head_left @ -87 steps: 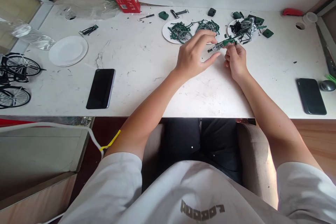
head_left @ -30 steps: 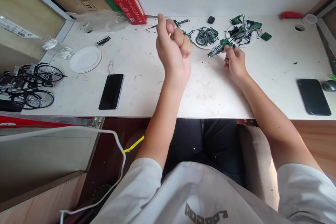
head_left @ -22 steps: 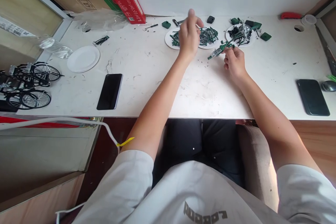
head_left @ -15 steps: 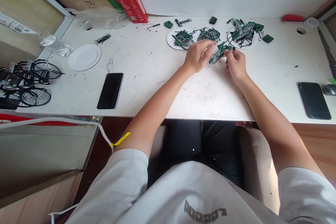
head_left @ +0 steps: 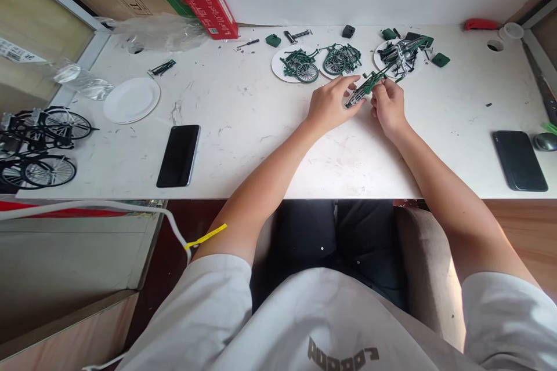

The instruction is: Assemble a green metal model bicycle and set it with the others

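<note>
A partly built green miniature bicycle [head_left: 368,82] is held tilted between my two hands, just above the white table. My left hand [head_left: 331,103] grips its near end around a spoked wheel, with the thumb below and the fingers above. My right hand [head_left: 389,103] pinches the frame on the other side; the small part under those fingertips is hidden. Just beyond the hands, green bicycle parts [head_left: 300,64] lie on a white plate, and another green bicycle piece with a wheel [head_left: 342,59] rests on a second plate. Silver and black parts [head_left: 398,57] are heaped on a third plate.
Finished black miniature bicycles [head_left: 43,145] stand at the left edge. A phone [head_left: 179,155], stacked white plates [head_left: 131,100] and a small screwdriver [head_left: 248,44] lie on the table. A red box [head_left: 213,6] stands at the back. A dark phone-like slab [head_left: 520,160] is at right.
My left hand has closed from a loose, raised pose onto the wheel end of the miniature bicycle. The bicycle has tilted; my right hand keeps its pinch. The view has shifted slightly.
</note>
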Tool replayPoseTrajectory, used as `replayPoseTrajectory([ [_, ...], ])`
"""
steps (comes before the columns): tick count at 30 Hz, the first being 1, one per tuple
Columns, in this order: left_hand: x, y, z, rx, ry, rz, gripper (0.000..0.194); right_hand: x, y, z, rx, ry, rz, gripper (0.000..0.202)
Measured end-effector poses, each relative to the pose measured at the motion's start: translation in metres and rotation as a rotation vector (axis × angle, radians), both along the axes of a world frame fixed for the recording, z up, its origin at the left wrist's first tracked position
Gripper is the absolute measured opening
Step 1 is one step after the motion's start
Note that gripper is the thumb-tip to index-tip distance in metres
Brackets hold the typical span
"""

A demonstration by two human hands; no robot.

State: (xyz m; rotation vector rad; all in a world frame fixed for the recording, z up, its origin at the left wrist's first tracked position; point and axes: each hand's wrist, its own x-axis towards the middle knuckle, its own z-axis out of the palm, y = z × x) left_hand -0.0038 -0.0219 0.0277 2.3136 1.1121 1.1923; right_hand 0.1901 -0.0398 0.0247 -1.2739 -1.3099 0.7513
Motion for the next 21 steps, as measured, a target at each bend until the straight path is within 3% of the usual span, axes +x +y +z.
replayPoseTrajectory([
  [10,-0.003,0.0,0.001,0.024,0.007,0.019,0.031,-0.001,-0.001,0.0,-0.05,0.027,-0.005,0.088],
  [21,-0.002,0.003,-0.001,0.038,-0.015,0.031,0.033,0.011,0.008,-0.014,-0.038,0.061,0.021,0.086],
])
